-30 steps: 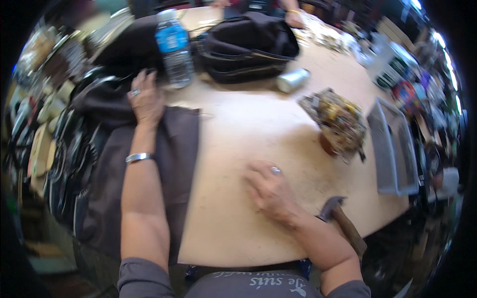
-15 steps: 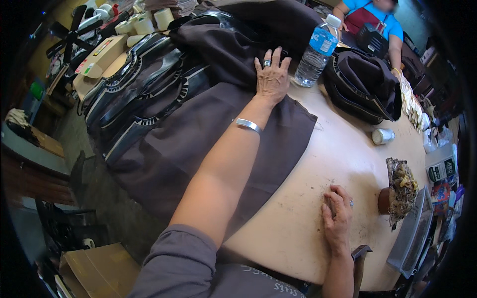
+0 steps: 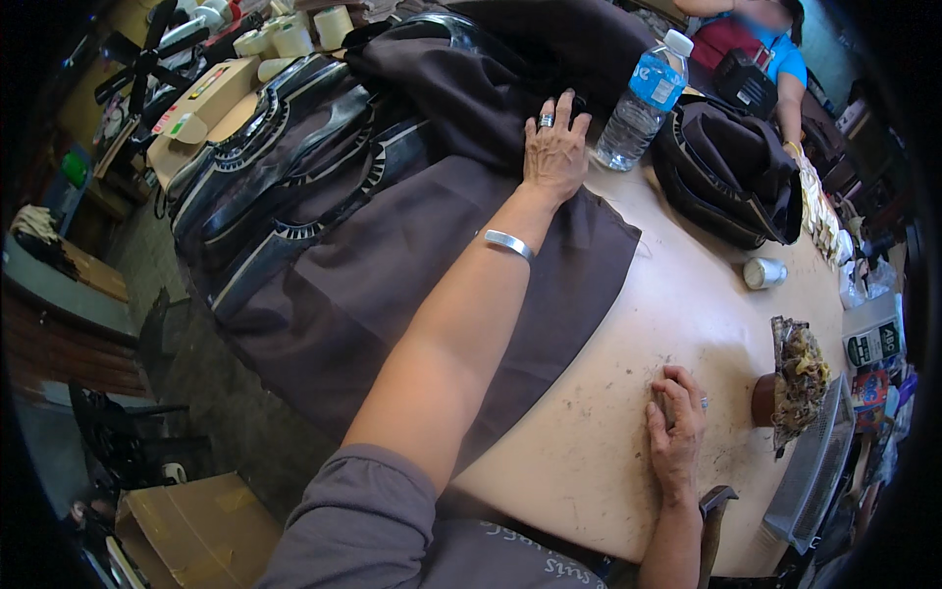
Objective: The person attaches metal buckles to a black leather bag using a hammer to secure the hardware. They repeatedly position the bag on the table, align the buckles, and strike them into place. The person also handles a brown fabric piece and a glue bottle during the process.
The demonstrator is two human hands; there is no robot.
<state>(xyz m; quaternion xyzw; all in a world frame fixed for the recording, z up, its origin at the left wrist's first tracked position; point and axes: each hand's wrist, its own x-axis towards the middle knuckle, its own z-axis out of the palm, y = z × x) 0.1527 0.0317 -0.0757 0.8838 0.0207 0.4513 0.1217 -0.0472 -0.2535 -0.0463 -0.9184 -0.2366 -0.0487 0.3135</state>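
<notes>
My left hand (image 3: 557,155) lies palm down with fingers spread on a large piece of dark brown fabric (image 3: 461,236), close to its bunched folds. A silver ring and a silver bracelet (image 3: 509,244) are on this arm. My right hand (image 3: 677,432) rests on the pale table (image 3: 579,442), its fingers loosely curled and the thumb apart. Nothing shows in its grasp. Glossy black pieces with light-striped curved edges (image 3: 294,221) are spread over the fabric's left part. Just right of my left hand stands a clear water bottle (image 3: 633,123) with a blue label.
A dark fabric bundle (image 3: 731,162) sits at the far right, near a small white jar (image 3: 765,273). Closer are a brown pot with a dry, tangled top (image 3: 800,388), a grey mesh tray (image 3: 810,471) and a hammer-like tool (image 3: 718,496). Across the table, a co-worker in blue (image 3: 785,59) sits.
The view has shifted slightly, so most things appear a little further right. Both my hands keep their places on the fabric and table. The co-worker's arm is raised higher.
</notes>
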